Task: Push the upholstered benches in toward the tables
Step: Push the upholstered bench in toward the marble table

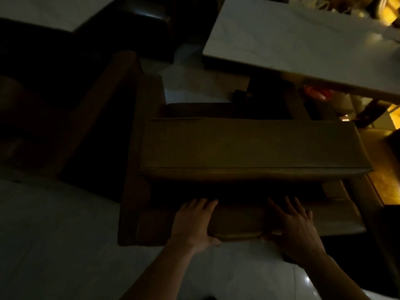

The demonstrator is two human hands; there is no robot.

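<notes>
A brown upholstered bench (249, 146) stands below me in dim light, its padded backrest top nearest the white table (303, 46) at the upper right. Both of my hands rest on the bench's near padded edge (238, 226). My left hand (194, 224) lies flat on top with the thumb wrapped under the edge. My right hand (296, 226) grips the same edge, fingers spread over the top. The table's dark pedestal (266, 94) stands just beyond the bench.
Another brown bench (101, 109) and a dark seat (140, 20) stand to the left, beside a second white table (54, 9). Pale glossy floor tiles (65, 234) lie under me. Warm-lit wooden flooring (385, 174) shows at the right.
</notes>
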